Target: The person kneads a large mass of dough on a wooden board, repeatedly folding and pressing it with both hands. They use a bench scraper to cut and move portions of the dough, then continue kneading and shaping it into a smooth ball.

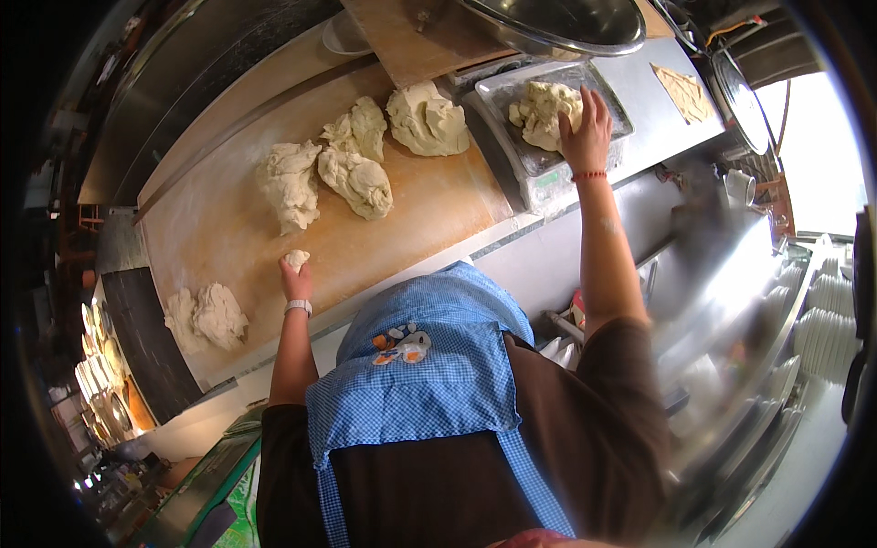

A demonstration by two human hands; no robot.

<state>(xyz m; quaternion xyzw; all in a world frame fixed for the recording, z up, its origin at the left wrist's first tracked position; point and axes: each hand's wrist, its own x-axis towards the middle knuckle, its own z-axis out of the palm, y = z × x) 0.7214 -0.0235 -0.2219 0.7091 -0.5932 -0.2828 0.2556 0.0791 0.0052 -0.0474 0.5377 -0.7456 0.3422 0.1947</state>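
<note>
My left hand [296, 279] holds a small piece of dough [297, 259] just above or on the floured wooden board [425, 198]. To the right, my right hand [590, 133] has its thumb and fingers at the right end of a rough dough lump [545, 113]. That lump sits in the clear tray [620, 116] of a kitchen scale [541, 192]. Several large dough pieces lie along the back of the board, among them a long one [291, 185], a rounded one [356, 183] and a broad one [428, 120]. Two paler dough pieces [218, 315] rest at its left end.
A large metal bowl [569, 48] stands behind the scale, beside another wooden board [425, 41]. A tan cloth or paper [682, 92] lies on the metal counter [658, 130] at right. Stacked white plates [825, 342] fill a rack at far right. A dark panel [154, 342] borders the board's left end.
</note>
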